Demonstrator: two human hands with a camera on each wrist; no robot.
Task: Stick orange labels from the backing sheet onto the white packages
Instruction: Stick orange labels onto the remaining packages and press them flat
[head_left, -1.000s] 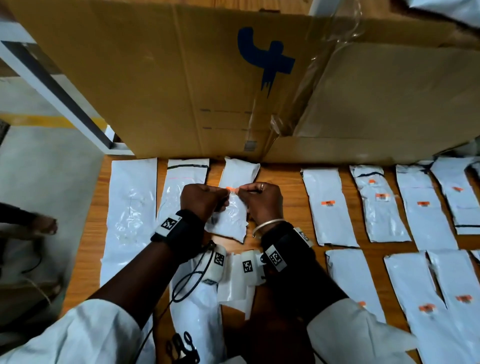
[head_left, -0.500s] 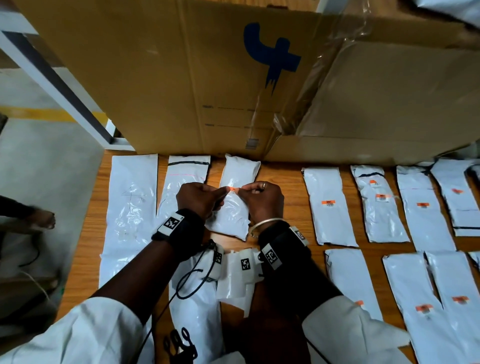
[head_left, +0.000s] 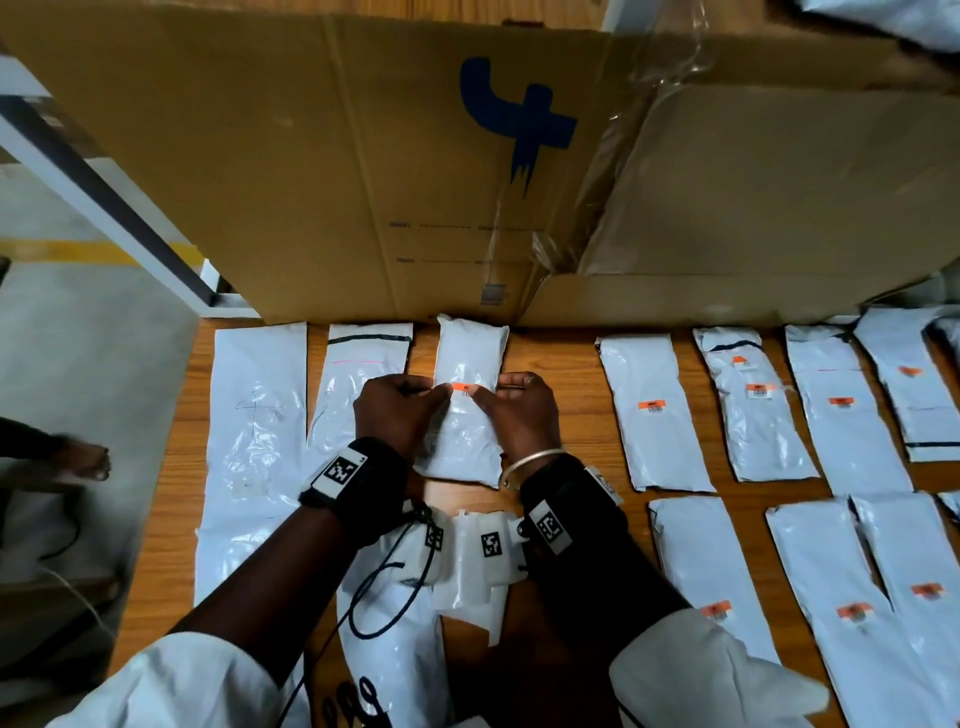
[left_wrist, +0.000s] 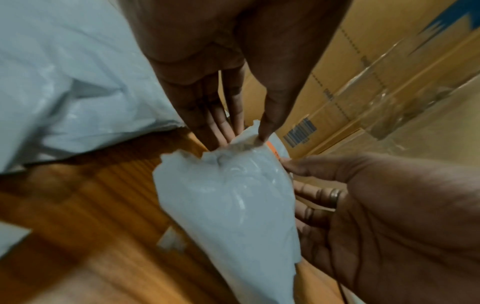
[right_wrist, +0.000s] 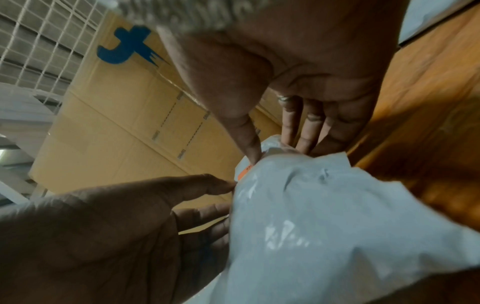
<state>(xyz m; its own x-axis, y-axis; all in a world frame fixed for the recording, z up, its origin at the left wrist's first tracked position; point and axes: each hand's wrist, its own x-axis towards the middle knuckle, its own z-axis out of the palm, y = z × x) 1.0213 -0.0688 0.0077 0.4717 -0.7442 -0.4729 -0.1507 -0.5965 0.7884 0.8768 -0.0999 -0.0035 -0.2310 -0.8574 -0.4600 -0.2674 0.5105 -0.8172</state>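
On the table (head_left: 571, 353), head view: both thumbs press the label (head_left: 461, 387) onto the package (head_left: 467, 358), probably smoothing it; left wrist: left hand (left_wrist: 233, 67) fingers straight, steadying; right wrist: right hand (right_wrist: 298, 67) likewise.

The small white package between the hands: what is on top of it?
An orange label lies on the package, with both thumbs pressing its ends. Its barcode part is partly covered.

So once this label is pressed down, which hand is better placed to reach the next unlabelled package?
Probably the left hand: the bare packages lie on its side; those beside the right hand already carry labels.
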